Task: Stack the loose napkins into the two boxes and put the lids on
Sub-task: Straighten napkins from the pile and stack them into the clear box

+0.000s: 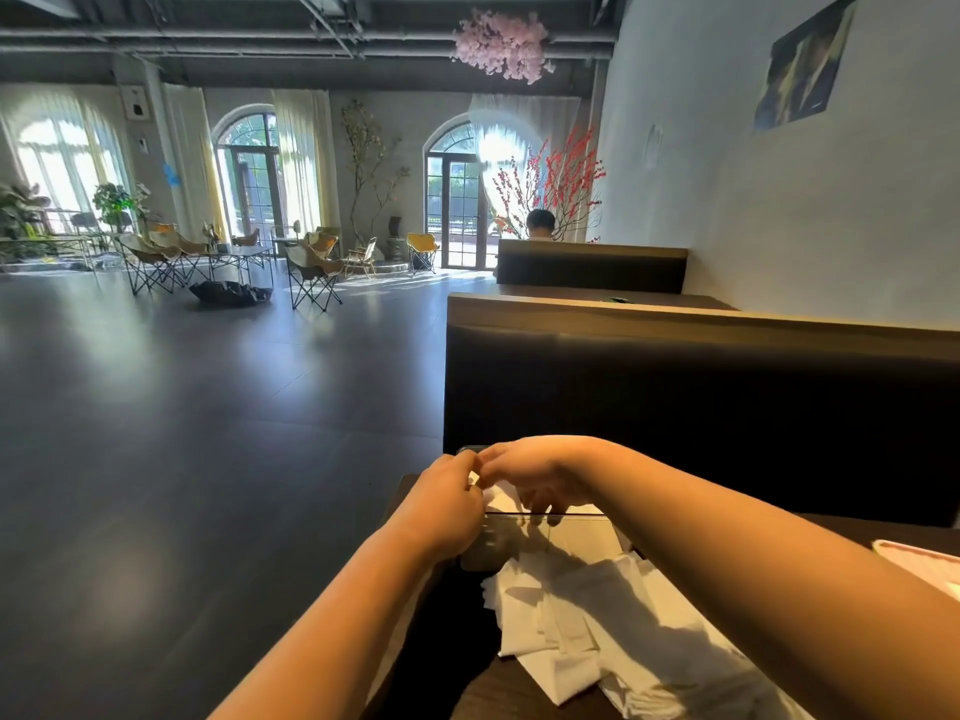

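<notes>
The left hand [448,504] and right hand [537,472] both pinch one napkin [500,495] in curled fingers, with the clear box [576,516] just beneath. The loose pile [597,615] lies behind the fingers, under the right forearm.

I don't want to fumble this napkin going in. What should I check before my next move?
1. Left hand pinches napkin: ok.
2. Right hand holds the napkin too: ok.
3. Napkin over the box: ok.
4. Room left in the box: cannot tell.
5. Pile all packed: not ok, many still loose.
</notes>
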A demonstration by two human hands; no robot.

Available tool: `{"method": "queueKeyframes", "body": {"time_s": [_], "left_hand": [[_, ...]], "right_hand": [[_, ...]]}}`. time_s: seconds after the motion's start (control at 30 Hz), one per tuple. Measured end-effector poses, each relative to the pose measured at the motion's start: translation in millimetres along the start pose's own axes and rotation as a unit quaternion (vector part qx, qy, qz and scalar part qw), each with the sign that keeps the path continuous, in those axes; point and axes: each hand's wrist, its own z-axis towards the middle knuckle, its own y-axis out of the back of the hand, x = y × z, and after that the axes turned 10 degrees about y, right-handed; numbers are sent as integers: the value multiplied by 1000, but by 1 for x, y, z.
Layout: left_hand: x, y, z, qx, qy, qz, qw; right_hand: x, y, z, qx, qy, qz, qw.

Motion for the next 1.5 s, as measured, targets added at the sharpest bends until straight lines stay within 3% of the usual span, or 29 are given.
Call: {"method": "queueKeyframes", "body": {"time_s": [0.2,0.33,0.8,1.1,1.27,1.37,1.5], "left_hand": [[-6,5,-15,-31,-9,6,999],[-25,8,-48,-46,-31,-2,998],[-50,-45,-173,2,-79,-5,997],[-46,-127,-233,-21,-148,-29,988],[-56,-156,-242,-44,-170,48,983],[-60,-165,-243,-30,-163,86,982],[-59,-169,-241,-33,-151,104,982]], "right_hand": [[-4,-1,-36,-178,116,-35,976],[-17,-12,-88,-296,163,17,941],[-119,-70,-236,-308,104,167,931],[-202,-106,-282,-420,132,195,877],[-224,-104,-288,-444,159,192,861],[-233,-101,-288,-455,130,160,866],[-237,-100,-280,-411,62,-22,909]]}}
